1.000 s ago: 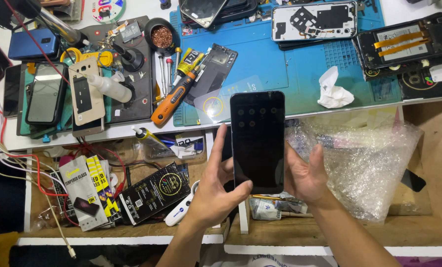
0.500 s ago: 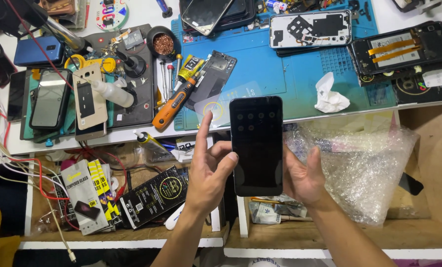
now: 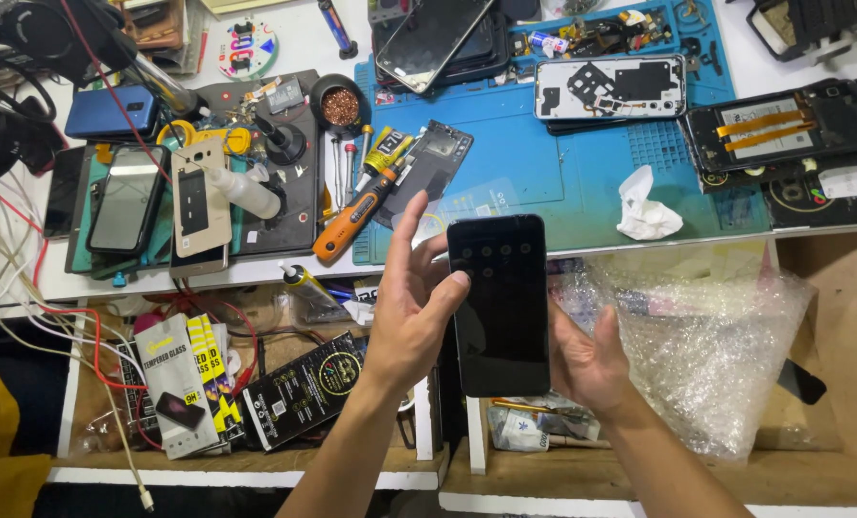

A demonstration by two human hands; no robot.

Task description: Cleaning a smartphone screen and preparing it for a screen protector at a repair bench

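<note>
- The right hand cradles a black smartphone from below and behind, palm up, thumb along the phone's right edge; its fingers are hidden behind the phone, so how far they wrap cannot be seen.
- The left hand is spread open beside the phone's left edge, with its thumb tip on the dark screen near the upper left corner; the other fingers point up and away and clasp nothing.
- The phone stands upright in front of the workbench edge, screen toward the camera, dark, with a row of small dots near its top.
- Just right of the right hand lies a crumpled sheet of clear bubble wrap in an open drawer.
- Below the left forearm, packaged screen protectors lie in another drawer; their lower ends are partly covered by wires.
- Behind the phone is a blue work mat carrying an orange screwdriver, a crumpled white tissue and an opened phone back.
- What lies under the held phone looks like small packets, but is mostly hidden.
</note>
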